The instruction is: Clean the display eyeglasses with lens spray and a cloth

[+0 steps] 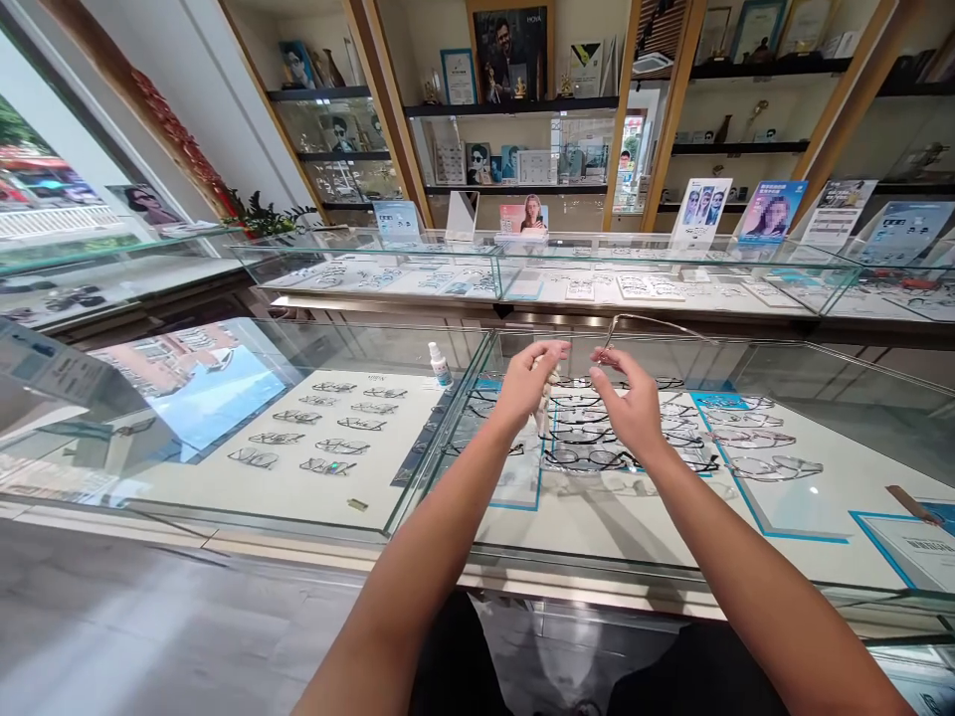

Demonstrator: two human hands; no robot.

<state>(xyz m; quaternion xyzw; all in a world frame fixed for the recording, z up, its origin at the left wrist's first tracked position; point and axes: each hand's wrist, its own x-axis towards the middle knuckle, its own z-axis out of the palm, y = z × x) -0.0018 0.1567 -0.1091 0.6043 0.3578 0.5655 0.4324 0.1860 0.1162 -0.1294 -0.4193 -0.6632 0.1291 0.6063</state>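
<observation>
Both my hands are raised over the glass display counter [418,497]. Between the thumb and fingers of my right hand [631,393] is a pair of eyeglasses; its thin temple [664,323] sticks out up and to the right. Part of the frame is hidden by the fingers. My left hand [526,383] is closed on a pale, crumpled cloth [544,406], which hangs below the fingers, a little apart from the glasses. Beneath the hands, rows of dark-framed eyeglasses [586,459] lie under the glass.
A small white spray bottle [440,366] stands left of my hands. More eyeglasses [328,464] lie in the left case. Behind runs another glass showcase [418,273] with upright cards [701,212]. Wall shelves [514,107] stand at the back, a plant [269,219] at the left.
</observation>
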